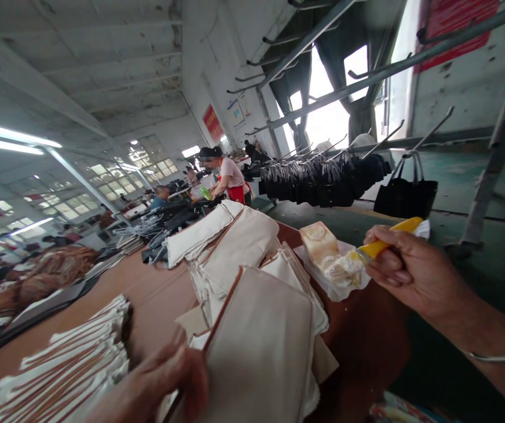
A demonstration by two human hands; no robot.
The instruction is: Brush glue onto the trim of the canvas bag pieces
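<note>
My right hand (404, 267) is closed around the yellow handle of a brush (382, 245). Its bristle end reaches into whitish paste (343, 269) in a cut-open pale plastic container (320, 238) at the right of the table. My left hand (173, 373), smeared by motion, is at the left edge of a cream, brown-edged flat fabric pouch (263, 341). Whether its fingers grip the pouch I cannot tell. That pouch lies on top of others like it, and a further heap of cream pouches (239, 244) sits just behind.
A fanned row of cream pieces with brown edges (71, 358) lies left on the brown tabletop (160, 294). Dark bundles (177, 220) lie farther back. To the right stands a metal rack with hooks (349, 88), hung with black bags (406, 194). A co-worker (230, 176) stands beyond.
</note>
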